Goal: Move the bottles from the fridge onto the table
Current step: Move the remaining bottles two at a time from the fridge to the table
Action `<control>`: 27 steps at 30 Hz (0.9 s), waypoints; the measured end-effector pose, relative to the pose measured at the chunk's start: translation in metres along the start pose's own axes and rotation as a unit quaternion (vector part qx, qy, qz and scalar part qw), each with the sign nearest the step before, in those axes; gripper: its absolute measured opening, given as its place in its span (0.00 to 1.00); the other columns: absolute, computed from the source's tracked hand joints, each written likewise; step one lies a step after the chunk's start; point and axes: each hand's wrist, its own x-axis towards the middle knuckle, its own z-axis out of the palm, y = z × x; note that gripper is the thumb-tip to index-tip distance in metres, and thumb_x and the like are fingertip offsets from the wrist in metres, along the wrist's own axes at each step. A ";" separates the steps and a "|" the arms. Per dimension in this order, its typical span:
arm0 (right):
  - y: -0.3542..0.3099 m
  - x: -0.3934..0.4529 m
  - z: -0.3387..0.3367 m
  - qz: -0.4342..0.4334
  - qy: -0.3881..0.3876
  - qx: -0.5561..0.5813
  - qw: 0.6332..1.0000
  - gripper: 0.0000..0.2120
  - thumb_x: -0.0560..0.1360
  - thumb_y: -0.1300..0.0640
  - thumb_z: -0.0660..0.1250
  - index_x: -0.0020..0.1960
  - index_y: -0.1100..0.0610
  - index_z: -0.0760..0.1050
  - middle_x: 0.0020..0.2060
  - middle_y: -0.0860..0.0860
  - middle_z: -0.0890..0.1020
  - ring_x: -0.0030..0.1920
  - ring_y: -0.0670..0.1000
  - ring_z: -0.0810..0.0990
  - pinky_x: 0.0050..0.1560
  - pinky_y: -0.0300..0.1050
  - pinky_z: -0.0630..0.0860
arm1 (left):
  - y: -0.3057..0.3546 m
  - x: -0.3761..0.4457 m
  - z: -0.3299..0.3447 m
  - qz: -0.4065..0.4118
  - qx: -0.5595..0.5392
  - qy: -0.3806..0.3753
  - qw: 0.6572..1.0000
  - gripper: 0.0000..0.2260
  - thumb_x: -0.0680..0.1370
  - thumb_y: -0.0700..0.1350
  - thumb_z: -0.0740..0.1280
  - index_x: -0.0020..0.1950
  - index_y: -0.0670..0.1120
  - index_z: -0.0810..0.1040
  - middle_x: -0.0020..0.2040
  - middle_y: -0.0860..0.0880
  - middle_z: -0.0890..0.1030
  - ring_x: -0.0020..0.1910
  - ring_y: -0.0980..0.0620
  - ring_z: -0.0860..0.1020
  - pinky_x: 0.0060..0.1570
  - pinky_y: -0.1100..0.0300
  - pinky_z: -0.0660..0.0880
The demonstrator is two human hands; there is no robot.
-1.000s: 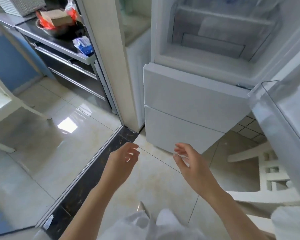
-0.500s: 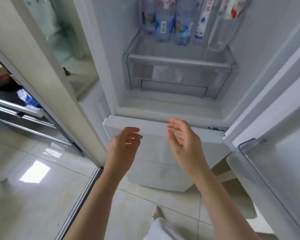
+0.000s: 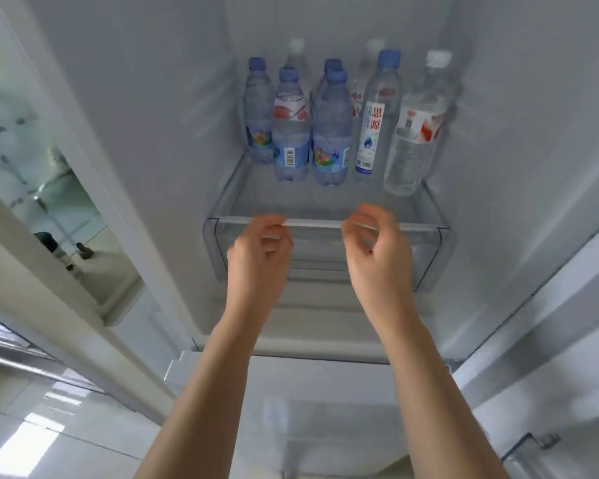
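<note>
Fridge point(image 3: 498, 133): 8 bottles point(image 3: 291, 133) on shelf point(image 3: 325, 221), 5 blue caps, 3 white caps, back ones blurry. 2 hands point(image 3: 258, 261), empty.

Both bare forearms reach forward and upward, roughly parallel and apart. The left hand point(image 3: 258, 257) and right hand point(image 3: 377, 252) are raised side by side, backs toward the camera. Fingers on each curl loosely inward, holding nothing.

clear bottles point(image 3: 327, 133) with blue caps and blue-red labels, in a white fridge point(image 3: 153, 98).
</note>
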 end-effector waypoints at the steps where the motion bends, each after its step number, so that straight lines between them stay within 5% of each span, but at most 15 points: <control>1: 0.001 0.008 0.002 0.002 0.002 0.005 1.000 0.15 0.76 0.57 0.67 0.61 0.59 0.73 0.52 0.53 0.82 0.54 0.52 0.80 0.57 0.52 0.76 | 0.000 0.012 0.004 -0.002 -0.006 -0.002 1.000 0.07 0.77 0.39 0.66 0.52 0.49 0.79 0.42 0.56 0.82 0.38 0.65 0.78 0.40 0.77 0.70; 6: 0.004 0.056 0.018 0.032 0.006 0.016 0.999 0.15 0.76 0.58 0.66 0.62 0.55 0.71 0.55 0.50 0.79 0.56 0.49 0.79 0.54 0.42 0.74 | -0.004 0.074 0.027 0.018 -0.025 -0.005 1.000 0.10 0.76 0.37 0.67 0.56 0.47 0.77 0.46 0.52 0.81 0.41 0.60 0.79 0.42 0.73 0.72; 9: 0.007 0.084 0.037 0.032 0.014 0.016 0.999 0.16 0.76 0.58 0.67 0.62 0.54 0.70 0.52 0.47 0.77 0.55 0.49 0.78 0.55 0.43 0.75 | -0.011 0.109 0.041 0.015 -0.031 -0.012 0.999 0.15 0.76 0.39 0.68 0.61 0.48 0.74 0.55 0.52 0.78 0.51 0.51 0.78 0.53 0.59 0.76; 13: 0.012 0.123 0.067 0.002 0.016 -0.015 1.000 0.17 0.75 0.58 0.69 0.62 0.59 0.71 0.50 0.45 0.75 0.51 0.45 0.75 0.53 0.36 0.71 | -0.024 0.152 0.058 0.029 -0.057 0.011 0.998 0.20 0.73 0.39 0.72 0.63 0.49 0.72 0.60 0.50 0.76 0.56 0.53 0.75 0.58 0.50 0.76; 15: 0.018 0.139 0.081 -0.026 0.028 -0.020 0.999 0.19 0.75 0.58 0.69 0.63 0.61 0.70 0.55 0.51 0.77 0.56 0.49 0.76 0.59 0.41 0.73 | -0.030 0.167 0.063 0.036 -0.058 0.025 0.997 0.24 0.71 0.41 0.73 0.66 0.46 0.71 0.62 0.48 0.75 0.58 0.51 0.75 0.61 0.47 0.75; 17: 0.026 0.154 0.094 -0.031 0.040 -0.028 0.998 0.23 0.75 0.58 0.70 0.67 0.62 0.68 0.61 0.57 0.76 0.63 0.54 0.74 0.64 0.50 0.72 | -0.033 0.178 0.068 0.050 -0.068 0.023 0.996 0.27 0.71 0.42 0.73 0.68 0.47 0.69 0.64 0.49 0.73 0.61 0.51 0.73 0.63 0.48 0.73; 22: 0.038 0.174 0.118 -0.017 0.066 -0.038 0.997 0.36 0.73 0.56 0.71 0.74 0.64 0.56 0.70 0.60 0.67 0.72 0.58 0.66 0.69 0.55 0.68 | -0.031 0.199 0.082 0.066 -0.123 -0.011 0.990 0.31 0.71 0.40 0.75 0.71 0.44 0.65 0.66 0.48 0.73 0.65 0.53 0.74 0.66 0.53 0.72; 27: 0.042 0.184 0.131 -0.014 0.093 -0.051 0.994 0.37 0.71 0.58 0.73 0.72 0.66 0.58 0.68 0.62 0.68 0.70 0.60 0.67 0.67 0.57 0.70 | -0.031 0.215 0.088 0.034 -0.127 -0.011 0.991 0.35 0.67 0.41 0.79 0.69 0.45 0.66 0.61 0.53 0.76 0.57 0.59 0.76 0.56 0.67 0.73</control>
